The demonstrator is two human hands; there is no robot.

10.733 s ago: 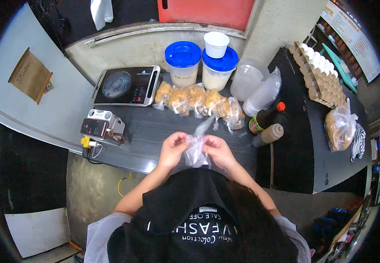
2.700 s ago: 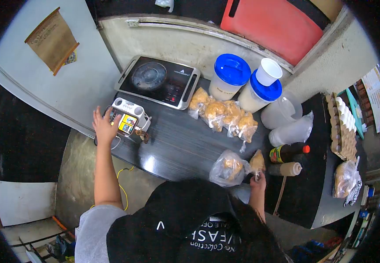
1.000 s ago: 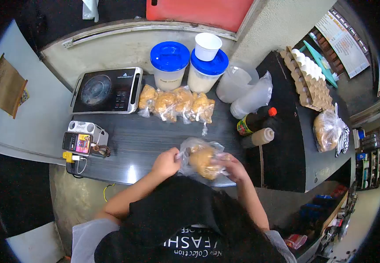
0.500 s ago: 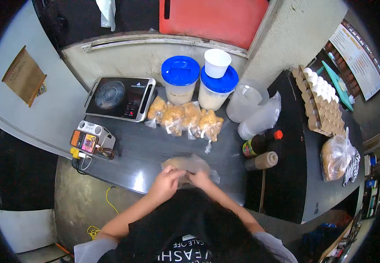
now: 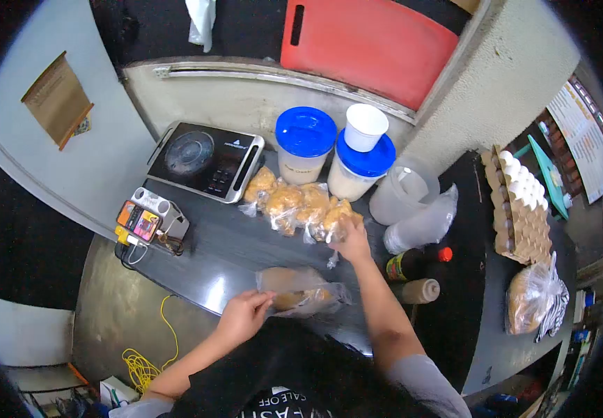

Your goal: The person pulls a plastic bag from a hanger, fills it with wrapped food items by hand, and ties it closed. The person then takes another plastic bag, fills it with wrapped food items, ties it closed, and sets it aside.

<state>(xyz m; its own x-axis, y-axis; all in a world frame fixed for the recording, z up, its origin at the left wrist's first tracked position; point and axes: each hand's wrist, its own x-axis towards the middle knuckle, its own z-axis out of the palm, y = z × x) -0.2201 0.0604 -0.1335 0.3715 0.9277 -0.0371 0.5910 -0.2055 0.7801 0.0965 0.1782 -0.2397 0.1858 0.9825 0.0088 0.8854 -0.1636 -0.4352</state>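
At the counter's front edge my left hand (image 5: 246, 311) pinches the left edge of a clear plastic bag (image 5: 301, 291). Something brown, perhaps paper, shows through the plastic. My right hand (image 5: 352, 242) reaches forward, its fingers closed around the right side of a knotted plastic bag of golden-brown food (image 5: 336, 220). That bag is the rightmost of several similar food bags (image 5: 284, 207) lined up in a row. The exact kind of food cannot be made out through the plastic.
Behind the food bags stand two blue-lidded tubs (image 5: 306, 132), one topped by a white cup (image 5: 366, 127). An induction cooker (image 5: 204, 160) sits at back left. A plastic pitcher (image 5: 402, 191), a dark red-capped bottle (image 5: 420, 263) and egg trays (image 5: 517, 209) are to the right.
My right hand has left the clear bag at the front and moved forward to the rightmost food bag. My left hand stays at the clear bag, which now lies more spread out. The view has shifted.
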